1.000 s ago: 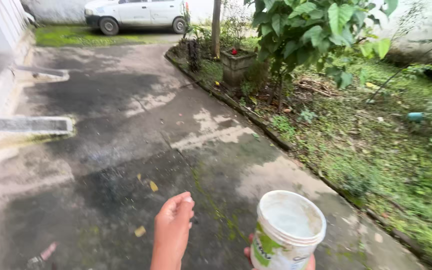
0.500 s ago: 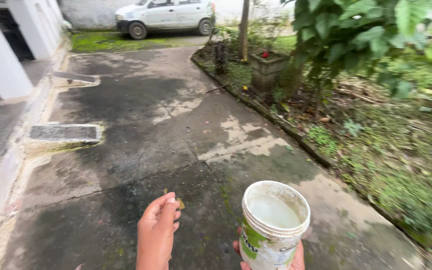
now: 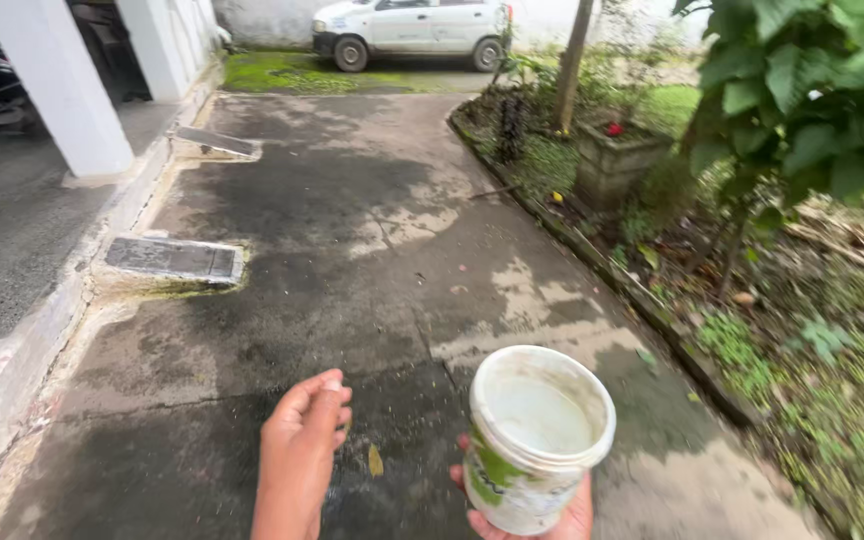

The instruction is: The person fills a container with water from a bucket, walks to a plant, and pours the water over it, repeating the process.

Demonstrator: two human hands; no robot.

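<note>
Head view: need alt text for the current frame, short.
Seen from above, a person's right hand holds an open white plastic tub with a green label, while the left hand hovers beside it with fingertips pinched together. Below lies a damp, mossy concrete driveway, with a garden bed on the right and a white car parked far ahead.

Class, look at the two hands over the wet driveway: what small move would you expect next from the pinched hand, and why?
Probably a short reach right, dipping the left hand into the open white tub. Its fingertips are pinched together with nothing clearly showing between them, the tub's mouth is uncovered beside it, and the right hand holds the tub upright from below. This is only a judgement.
</note>
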